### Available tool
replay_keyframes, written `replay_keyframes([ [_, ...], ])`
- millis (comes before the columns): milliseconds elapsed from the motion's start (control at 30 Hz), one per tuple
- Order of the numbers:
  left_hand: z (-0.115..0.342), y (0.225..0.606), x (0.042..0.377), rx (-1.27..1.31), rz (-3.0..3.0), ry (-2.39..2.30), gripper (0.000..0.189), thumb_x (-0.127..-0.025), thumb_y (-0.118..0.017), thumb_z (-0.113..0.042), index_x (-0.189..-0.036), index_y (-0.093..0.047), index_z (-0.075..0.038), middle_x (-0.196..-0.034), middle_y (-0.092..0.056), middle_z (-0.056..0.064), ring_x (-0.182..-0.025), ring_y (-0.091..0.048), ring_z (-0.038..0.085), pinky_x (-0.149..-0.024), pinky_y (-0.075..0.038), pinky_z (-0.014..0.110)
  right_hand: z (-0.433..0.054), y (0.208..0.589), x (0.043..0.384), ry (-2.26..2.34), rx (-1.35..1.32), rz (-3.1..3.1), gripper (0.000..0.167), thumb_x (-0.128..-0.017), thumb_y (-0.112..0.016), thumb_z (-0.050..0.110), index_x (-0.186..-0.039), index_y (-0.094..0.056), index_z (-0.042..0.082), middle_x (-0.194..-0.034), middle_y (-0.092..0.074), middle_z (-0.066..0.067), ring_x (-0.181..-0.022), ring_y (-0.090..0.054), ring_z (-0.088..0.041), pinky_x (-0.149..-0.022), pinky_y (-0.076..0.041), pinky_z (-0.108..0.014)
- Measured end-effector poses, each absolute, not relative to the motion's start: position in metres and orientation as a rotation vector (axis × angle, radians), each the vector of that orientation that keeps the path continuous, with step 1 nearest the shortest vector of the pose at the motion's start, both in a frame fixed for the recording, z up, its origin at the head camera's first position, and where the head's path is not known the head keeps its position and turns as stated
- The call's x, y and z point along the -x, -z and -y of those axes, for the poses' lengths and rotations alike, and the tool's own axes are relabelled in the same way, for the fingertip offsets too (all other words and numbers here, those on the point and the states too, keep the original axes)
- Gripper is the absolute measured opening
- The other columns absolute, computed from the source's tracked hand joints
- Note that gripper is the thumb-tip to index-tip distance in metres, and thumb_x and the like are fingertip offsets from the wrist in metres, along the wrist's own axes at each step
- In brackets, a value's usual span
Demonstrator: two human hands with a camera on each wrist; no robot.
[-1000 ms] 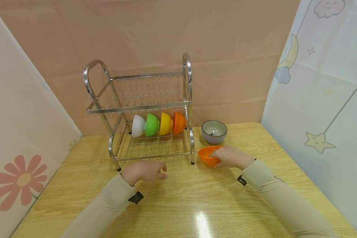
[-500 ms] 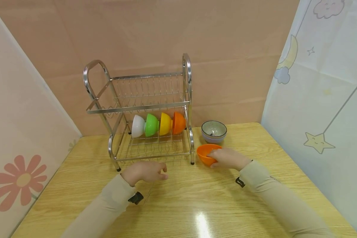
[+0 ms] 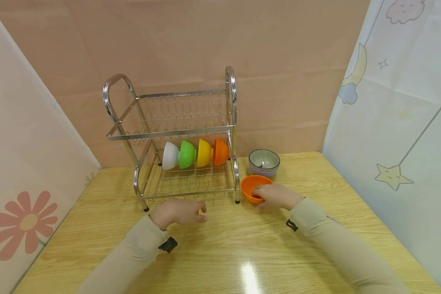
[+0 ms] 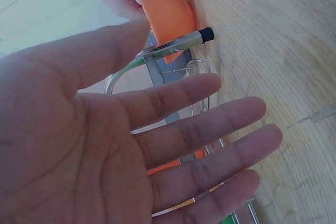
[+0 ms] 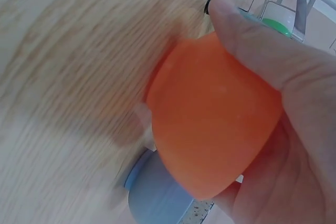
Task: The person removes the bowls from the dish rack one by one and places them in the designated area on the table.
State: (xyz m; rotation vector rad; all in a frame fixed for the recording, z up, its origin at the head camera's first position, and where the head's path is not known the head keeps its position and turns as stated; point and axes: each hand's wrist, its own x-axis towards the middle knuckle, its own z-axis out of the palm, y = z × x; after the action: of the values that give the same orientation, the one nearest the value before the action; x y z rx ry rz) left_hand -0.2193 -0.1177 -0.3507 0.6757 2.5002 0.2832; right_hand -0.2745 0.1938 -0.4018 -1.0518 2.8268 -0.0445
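Observation:
My right hand (image 3: 279, 196) grips an orange bowl (image 3: 247, 192) by its near-right rim, fingers over the inside and thumb on the outer wall. In the right wrist view the thumb lies along the outside of the bowl (image 5: 215, 111), whose foot is right at the tabletop. My left hand (image 3: 178, 213) is just in front of the dish rack (image 3: 170, 133) and holds nothing; the left wrist view shows its palm (image 4: 89, 140) with fingers extended. On the rack's lower tier, white (image 3: 170, 156), green (image 3: 187, 155), yellow (image 3: 204, 154) and orange (image 3: 221, 152) bowls stand on edge in a row.
Behind the held bowl, a speckled grey bowl with a dark rim and lilac outside (image 3: 263, 161) sits on the wooden table (image 3: 220, 249). The rack's right front foot (image 3: 237, 201) is close to the orange bowl. Fabric backdrops surround the table's back and sides.
My right hand has shifted slightly left with the orange bowl, whose opening now tilts more toward the camera. The left hand and the bowls in the rack have stayed put.

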Motion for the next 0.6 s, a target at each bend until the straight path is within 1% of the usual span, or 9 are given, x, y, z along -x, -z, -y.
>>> replay_keyframes([
  [200, 0.117, 0.352, 0.219, -0.680, -2.495, -0.293, 0.038, -0.098, -0.056, -0.034, -0.126, -0.058, -0.008, -0.115, -0.066, 0.006, -0.105, -0.063, 0.021, -0.091, -0.050, 0.042, -0.191, 0.405, 0.278, 0.062, 1.033, -2.820, 0.026, -0.080, -0.079, 0.035, -0.085, -0.057, 0.021, -0.090, -0.058, 0.004, -0.071, -0.050, -0.012, -0.063, -0.039, -0.030],
  [300, 0.118, 0.351, 0.219, -0.677, -2.497, -0.295, 0.038, -0.098, -0.056, -0.035, -0.126, -0.058, -0.009, -0.116, -0.066, 0.006, -0.106, -0.063, 0.021, -0.091, -0.050, 0.042, -0.189, 0.405, 0.280, 0.061, 1.036, -2.820, 0.026, -0.079, -0.079, 0.035, -0.085, -0.058, 0.021, -0.086, -0.055, 0.006, -0.069, -0.048, -0.011, -0.063, -0.039, -0.029],
  [400, 0.118, 0.351, 0.218, -0.670, -2.498, -0.292, 0.038, -0.098, -0.057, -0.035, -0.126, -0.057, -0.009, -0.116, -0.065, 0.006, -0.106, -0.062, 0.022, -0.091, -0.050, 0.043, -0.187, 0.406, 0.281, 0.066, 1.027, -2.815, 0.027, -0.079, -0.079, 0.036, -0.087, -0.058, 0.021, -0.080, -0.048, 0.007, -0.066, -0.043, -0.010, -0.060, -0.037, -0.028],
  [500, 0.118, 0.351, 0.218, -0.669, -2.500, -0.288, 0.038, -0.098, -0.057, -0.035, -0.126, -0.057, -0.009, -0.116, -0.066, 0.006, -0.106, -0.063, 0.022, -0.091, -0.050, 0.043, -0.186, 0.406, 0.283, 0.072, 1.010, -2.810, 0.029, -0.079, -0.079, 0.037, -0.086, -0.057, 0.021, -0.079, -0.046, 0.007, -0.065, -0.042, -0.010, -0.059, -0.035, -0.028],
  [600, 0.118, 0.350, 0.218, -0.673, -2.499, -0.292, 0.037, -0.098, -0.057, -0.034, -0.125, -0.058, -0.009, -0.116, -0.066, 0.006, -0.106, -0.063, 0.022, -0.091, -0.050, 0.043, -0.185, 0.406, 0.286, 0.078, 1.004, -2.804, 0.029, -0.079, -0.079, 0.037, -0.088, -0.058, 0.020, -0.079, -0.046, 0.007, -0.066, -0.042, -0.010, -0.059, -0.034, -0.028],
])
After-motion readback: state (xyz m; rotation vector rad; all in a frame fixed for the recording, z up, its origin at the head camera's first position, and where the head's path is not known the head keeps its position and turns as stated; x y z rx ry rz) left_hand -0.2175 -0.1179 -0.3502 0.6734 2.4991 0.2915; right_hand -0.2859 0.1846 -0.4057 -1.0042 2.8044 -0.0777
